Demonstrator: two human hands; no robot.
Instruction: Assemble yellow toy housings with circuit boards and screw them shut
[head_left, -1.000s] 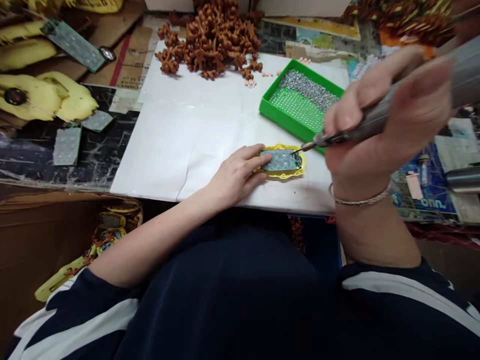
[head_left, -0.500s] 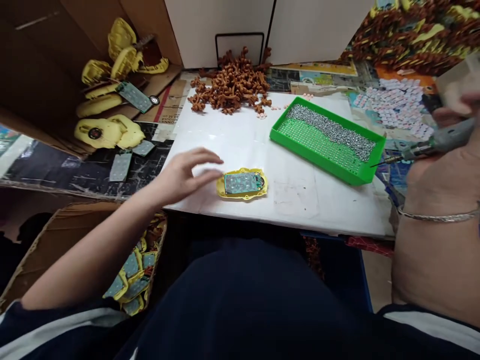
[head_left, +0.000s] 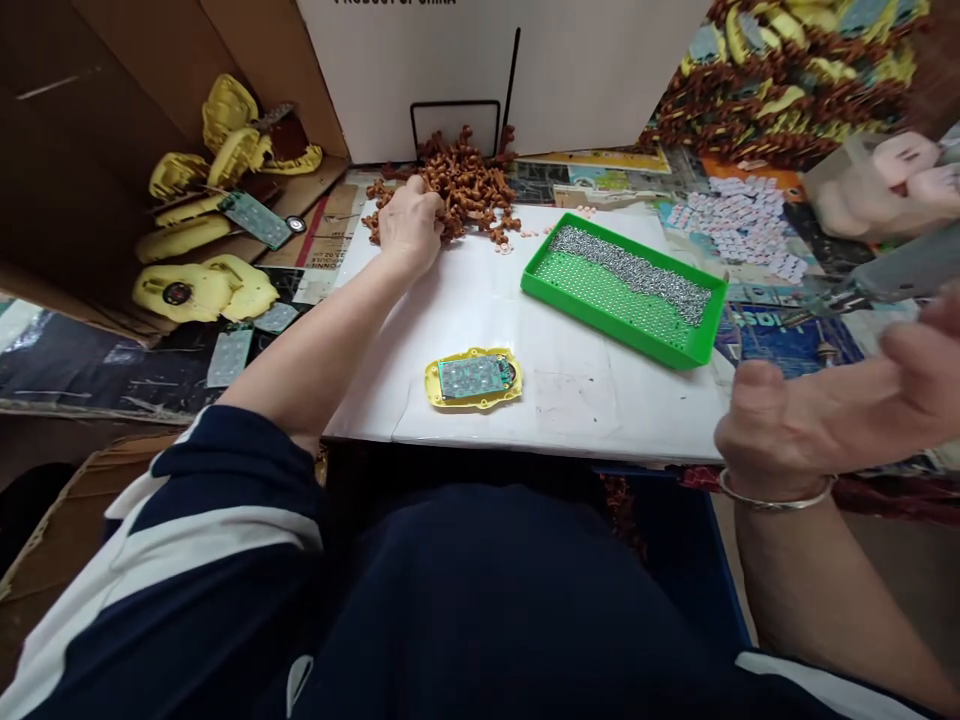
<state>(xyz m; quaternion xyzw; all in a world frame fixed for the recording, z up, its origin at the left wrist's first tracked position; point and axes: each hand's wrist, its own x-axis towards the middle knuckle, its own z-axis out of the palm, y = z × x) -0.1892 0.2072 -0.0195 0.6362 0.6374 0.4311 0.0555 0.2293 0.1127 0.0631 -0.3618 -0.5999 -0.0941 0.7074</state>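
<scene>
Casing [head_left: 433,386], near ctr: yellow w/ grey-green board [head_left: 471,376]. Parts heap [head_left: 480,190], far: brown. Tray [head_left: 701,342], R: bright green, dotted base [head_left: 579,287], silvery bits [head_left: 637,268]. Tool [head_left: 904,265], R: grey. Sleeve [head_left: 247,440], near L: navy w/ white stripes. Far R pile [head_left: 780,95]: yellow, brown & grey mix.

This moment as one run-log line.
left hand: at brown parts pile; right hand: near gray driver, grip unclear; circuit board: in yellow shell on white surface; green tray: small metal parts
</scene>
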